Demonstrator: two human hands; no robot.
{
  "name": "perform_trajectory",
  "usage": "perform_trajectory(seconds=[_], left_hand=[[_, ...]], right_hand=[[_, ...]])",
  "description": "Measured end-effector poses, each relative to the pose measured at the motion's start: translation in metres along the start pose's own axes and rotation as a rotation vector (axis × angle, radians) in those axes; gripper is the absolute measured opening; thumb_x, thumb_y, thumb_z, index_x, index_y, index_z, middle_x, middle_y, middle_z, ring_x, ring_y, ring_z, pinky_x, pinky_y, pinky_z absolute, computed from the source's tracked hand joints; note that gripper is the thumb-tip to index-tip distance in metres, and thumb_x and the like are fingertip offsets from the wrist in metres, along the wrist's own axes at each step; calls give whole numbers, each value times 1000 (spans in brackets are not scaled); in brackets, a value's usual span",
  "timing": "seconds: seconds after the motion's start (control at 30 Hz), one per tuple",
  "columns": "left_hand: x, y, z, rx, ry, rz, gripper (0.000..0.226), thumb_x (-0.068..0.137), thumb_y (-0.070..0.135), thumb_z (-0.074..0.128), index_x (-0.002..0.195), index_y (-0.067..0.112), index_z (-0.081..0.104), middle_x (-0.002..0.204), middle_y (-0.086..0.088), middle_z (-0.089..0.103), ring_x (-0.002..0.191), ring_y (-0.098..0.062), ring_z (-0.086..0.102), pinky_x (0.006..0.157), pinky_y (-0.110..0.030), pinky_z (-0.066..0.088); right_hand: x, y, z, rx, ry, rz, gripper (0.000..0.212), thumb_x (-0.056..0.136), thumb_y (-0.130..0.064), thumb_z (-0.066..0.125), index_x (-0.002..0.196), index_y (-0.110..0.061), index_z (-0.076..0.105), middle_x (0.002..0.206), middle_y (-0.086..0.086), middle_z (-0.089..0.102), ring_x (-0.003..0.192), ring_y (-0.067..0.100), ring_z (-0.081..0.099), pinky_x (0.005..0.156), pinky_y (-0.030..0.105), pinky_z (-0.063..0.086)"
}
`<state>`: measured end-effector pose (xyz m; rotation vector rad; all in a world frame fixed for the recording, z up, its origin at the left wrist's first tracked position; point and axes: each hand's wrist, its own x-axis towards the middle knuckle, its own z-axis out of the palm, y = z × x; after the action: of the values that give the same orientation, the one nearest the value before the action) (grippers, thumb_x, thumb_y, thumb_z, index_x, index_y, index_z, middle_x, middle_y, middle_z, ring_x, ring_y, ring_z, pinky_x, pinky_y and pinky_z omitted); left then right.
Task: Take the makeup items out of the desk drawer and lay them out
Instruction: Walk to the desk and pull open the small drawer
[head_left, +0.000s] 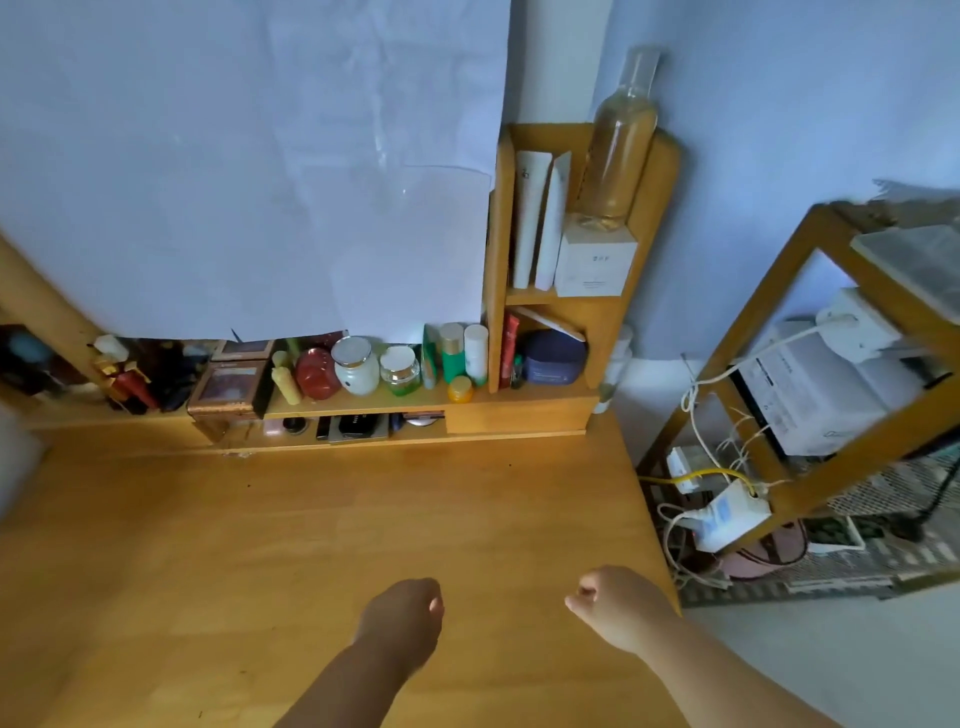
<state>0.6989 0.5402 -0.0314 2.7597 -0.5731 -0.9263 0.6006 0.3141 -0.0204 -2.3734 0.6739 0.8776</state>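
Both fists, left hand (405, 613) and right hand (615, 603), hover empty above desk (260, 545).

Nothing printed here can be read with any certainty. The white box (595, 262) on the upper shelf of the wooden organizer (653, 208) carries a small grey mark and a few lines of fine print on its front, but they are too small and soft to make out. The tall white tube (531, 218) beside it shows a faint mark near its top, and the white appliance (810, 395) on the side rack (753, 332) has dark lettering, both blurred past reading.
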Motion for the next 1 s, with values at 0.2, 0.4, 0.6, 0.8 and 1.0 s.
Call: perform_trajectory(seconds=[0.2,0.4,0.6,0.8,1.0], left_hand=[[27,9,-3,-106,109,-53,27,96,18,37,111,29,55,115,3,60,91,-17,58,69,-25,46],[84,18,-11,-301,260,5,42,91,-2,37,122,22,50,111,3,58,88,-9,53,70,-15,40],[148,27,-22,-518,464,17,42,89,7,48,131,14,48,113,-1,57,101,-15,53,82,-20,36],[185,39,-34,-565,467,-54,57,91,15,49,143,19,26,145,-5,38,124,-24,44,83,-24,33],[197,46,-35,-740,401,-25,60,91,11,47,145,23,22,145,-4,36,65,3,40,51,-13,31]], right_hand=[[29,24,-19,59,153,-28,26,92,-35,42,73,-25,57,73,-1,62,68,17,57,56,27,39],[87,31,-39,153,336,-78,22,92,-34,44,103,-28,62,110,-10,65,101,9,59,73,24,44],[138,25,-65,287,557,-127,31,92,-30,50,119,-17,57,115,0,66,102,17,60,83,29,46],[167,10,-86,433,652,-119,52,91,-27,54,136,-10,36,134,10,52,122,24,50,94,36,42],[192,9,-86,608,598,-83,65,89,-25,57,143,-14,22,148,10,36,134,23,37,103,41,39]])
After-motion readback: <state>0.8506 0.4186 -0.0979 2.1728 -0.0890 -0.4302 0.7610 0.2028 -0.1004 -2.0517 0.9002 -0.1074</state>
